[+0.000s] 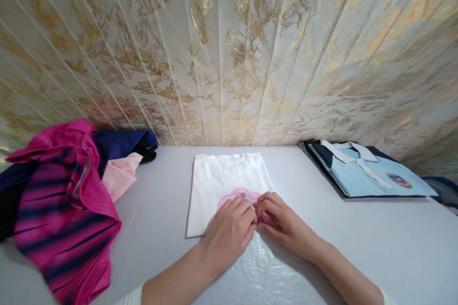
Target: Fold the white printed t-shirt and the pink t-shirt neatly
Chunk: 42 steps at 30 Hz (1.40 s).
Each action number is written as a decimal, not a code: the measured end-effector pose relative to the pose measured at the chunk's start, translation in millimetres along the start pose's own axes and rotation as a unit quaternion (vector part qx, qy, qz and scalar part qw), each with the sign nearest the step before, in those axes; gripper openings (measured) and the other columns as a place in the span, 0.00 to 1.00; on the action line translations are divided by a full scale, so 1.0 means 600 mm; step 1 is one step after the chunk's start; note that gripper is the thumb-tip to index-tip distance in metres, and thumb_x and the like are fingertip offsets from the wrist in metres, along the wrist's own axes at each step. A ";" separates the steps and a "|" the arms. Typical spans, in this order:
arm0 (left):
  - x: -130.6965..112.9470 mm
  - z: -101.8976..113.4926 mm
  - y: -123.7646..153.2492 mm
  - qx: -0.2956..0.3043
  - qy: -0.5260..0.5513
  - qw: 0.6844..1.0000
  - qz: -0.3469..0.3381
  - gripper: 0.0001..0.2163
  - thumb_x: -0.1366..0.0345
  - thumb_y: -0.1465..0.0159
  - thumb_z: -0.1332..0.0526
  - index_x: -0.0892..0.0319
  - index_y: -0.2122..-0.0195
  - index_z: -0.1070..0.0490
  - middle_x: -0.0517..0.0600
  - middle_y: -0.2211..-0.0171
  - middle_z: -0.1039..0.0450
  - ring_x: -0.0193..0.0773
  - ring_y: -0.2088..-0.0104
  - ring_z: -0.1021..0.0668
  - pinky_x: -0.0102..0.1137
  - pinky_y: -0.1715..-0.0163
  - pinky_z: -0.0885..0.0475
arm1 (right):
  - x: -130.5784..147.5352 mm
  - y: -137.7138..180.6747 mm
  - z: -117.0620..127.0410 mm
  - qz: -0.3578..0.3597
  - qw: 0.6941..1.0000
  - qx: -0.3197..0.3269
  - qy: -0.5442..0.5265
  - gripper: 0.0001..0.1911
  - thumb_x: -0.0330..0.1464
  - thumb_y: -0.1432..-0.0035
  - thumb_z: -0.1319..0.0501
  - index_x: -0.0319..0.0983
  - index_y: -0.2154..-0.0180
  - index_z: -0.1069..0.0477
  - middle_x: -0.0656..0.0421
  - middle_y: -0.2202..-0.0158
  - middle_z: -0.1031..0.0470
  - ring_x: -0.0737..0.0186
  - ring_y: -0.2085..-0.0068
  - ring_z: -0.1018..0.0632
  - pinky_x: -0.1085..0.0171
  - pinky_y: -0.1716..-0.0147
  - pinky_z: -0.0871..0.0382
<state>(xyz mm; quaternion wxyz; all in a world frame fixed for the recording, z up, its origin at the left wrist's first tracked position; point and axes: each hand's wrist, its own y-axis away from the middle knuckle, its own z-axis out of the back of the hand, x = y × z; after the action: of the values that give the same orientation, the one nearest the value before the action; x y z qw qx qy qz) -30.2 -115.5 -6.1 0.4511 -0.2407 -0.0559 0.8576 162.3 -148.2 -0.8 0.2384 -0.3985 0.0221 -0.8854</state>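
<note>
A white T-shirt (211, 181), folded into a flat rectangle, lies on the table with its neckline at the far side. On its front is a pink cloud-shaped patch (234, 194) with small shiny decorations, partly covered by my hands. My left hand (232, 221) rests over the patch with curled fingers, their tips hidden. Against it, my right hand (277, 217) has its thumb and fingers drawn into a pinch at the patch's right side. The fingertips of both hands meet there, and whatever is between them is too small or hidden to make out.
A loose heap at the left has a magenta and navy striped garment (67, 219), a pink cloth (121, 176) and a navy cloth (118, 143). Folded polo shirts are stacked at the right, a light blue one (361, 178) on top. A gold-patterned curtain (222, 57) hangs behind the white table (157, 209).
</note>
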 end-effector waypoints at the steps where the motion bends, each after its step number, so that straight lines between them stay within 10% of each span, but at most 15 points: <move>1: 0.002 0.000 0.001 -0.004 0.013 1.000 0.009 0.05 0.74 0.36 0.41 0.58 0.67 0.34 0.48 0.63 0.31 0.43 0.60 0.30 0.36 0.61 0.33 | 0.000 0.000 -0.001 -0.002 1.000 -0.006 0.000 0.06 0.25 0.39 0.45 0.42 0.64 0.35 0.58 0.61 0.32 0.58 0.57 0.31 0.59 0.57 0.35; 10: 0.015 0.000 0.006 -0.014 -0.012 0.999 0.048 0.10 0.70 0.32 0.45 0.57 0.51 0.36 0.54 0.45 0.35 0.46 0.45 0.33 0.42 0.49 0.35 | 0.002 -0.003 0.000 0.026 0.994 -0.020 0.100 0.19 0.35 0.40 0.38 0.42 0.48 0.37 0.51 0.48 0.35 0.51 0.47 0.34 0.51 0.48 0.37; 18: 0.024 -0.006 0.007 0.032 -0.066 0.997 0.029 0.17 0.69 0.29 0.50 0.60 0.40 0.40 0.57 0.35 0.45 0.44 0.35 0.43 0.44 0.43 0.40 | -0.019 -0.005 0.008 -0.018 0.988 -0.091 0.121 0.10 0.32 0.33 0.49 0.42 0.51 0.36 0.51 0.51 0.32 0.54 0.50 0.31 0.51 0.49 0.35; 29: 0.015 -0.007 0.028 0.110 -0.057 0.991 -0.042 0.34 0.44 0.31 0.53 0.59 0.32 0.56 0.55 0.32 0.57 0.42 0.32 0.51 0.41 0.36 0.53 | -0.042 0.004 0.003 -0.017 0.979 -0.100 0.179 0.20 0.30 0.32 0.54 0.43 0.41 0.42 0.49 0.38 0.39 0.53 0.35 0.42 0.47 0.42 0.41; 42: 0.065 0.044 0.055 0.080 -0.140 0.986 0.035 0.25 0.58 0.29 0.50 0.61 0.33 0.51 0.58 0.32 0.56 0.45 0.33 0.49 0.43 0.39 0.45 | -0.003 -0.005 0.000 0.010 0.988 -0.064 0.137 0.18 0.32 0.34 0.48 0.43 0.43 0.39 0.50 0.43 0.34 0.54 0.42 0.33 0.51 0.44 0.35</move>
<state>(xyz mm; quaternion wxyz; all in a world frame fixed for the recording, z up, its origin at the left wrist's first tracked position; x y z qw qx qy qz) -85.7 -100.6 -7.4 0.4264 -0.0833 -0.0417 0.8997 162.2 -145.0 -1.1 0.2164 -0.2876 0.1148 -0.9259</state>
